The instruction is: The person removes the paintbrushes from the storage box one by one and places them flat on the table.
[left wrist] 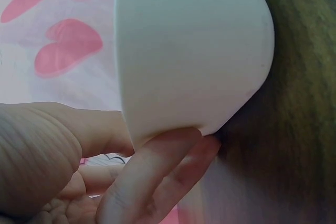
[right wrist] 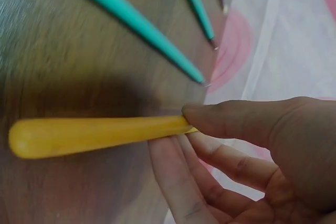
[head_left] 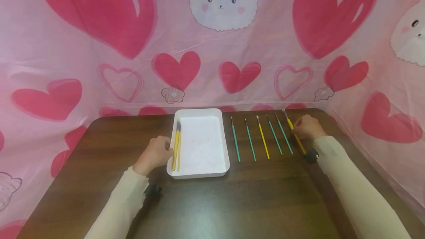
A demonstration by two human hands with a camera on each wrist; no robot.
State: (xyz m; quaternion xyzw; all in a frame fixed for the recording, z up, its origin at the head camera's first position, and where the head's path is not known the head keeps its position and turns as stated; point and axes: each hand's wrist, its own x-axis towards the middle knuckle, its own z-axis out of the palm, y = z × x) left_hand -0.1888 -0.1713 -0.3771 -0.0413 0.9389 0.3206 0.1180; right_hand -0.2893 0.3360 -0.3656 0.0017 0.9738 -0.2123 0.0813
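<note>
On the left, my left hand pinches the side wall of a white tray, thumb on the inner side and fingers against the outer face in the left wrist view. Two yellow paintbrushes lie side by side along the tray's left wall, bristles toward the back. Over at the right, my right hand holds another yellow paintbrush between thumb and fingers, its bristle end pointing to the back edge. The rounded handle end juts out past the fingers in the right wrist view.
Between tray and right hand lies a row of spaced paintbrushes: teal ones and one yellow paintbrush. They rest on a dark wooden table. A pink curtain with hearts hangs behind and along both sides.
</note>
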